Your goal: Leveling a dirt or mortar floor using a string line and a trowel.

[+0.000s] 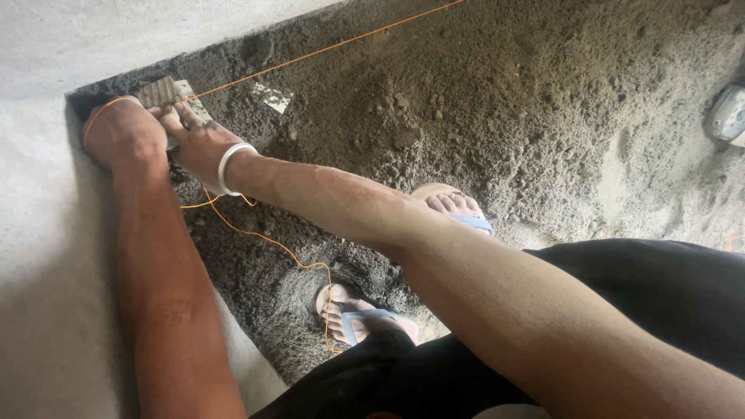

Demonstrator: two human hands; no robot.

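Bottom of the frame is mostly the person's black trousers point(667, 310) and two bare forearms reaching up toward the upper left. Just above that, two feet in blue flip-flops point(365, 318) are planted in loose grey sand point(481, 101). An orange string point(256, 233) trails slack past the near foot, then runs up to the corner. There the left hand point(124, 136) is curled closed with string looped over its back, and the right hand point(203, 143), white bangle point(229, 167) on the wrist, has fingers pressed down on a small ridged grey block point(163, 93) tucked against the concrete wall point(46, 256). From the block the string goes taut to the top edge.
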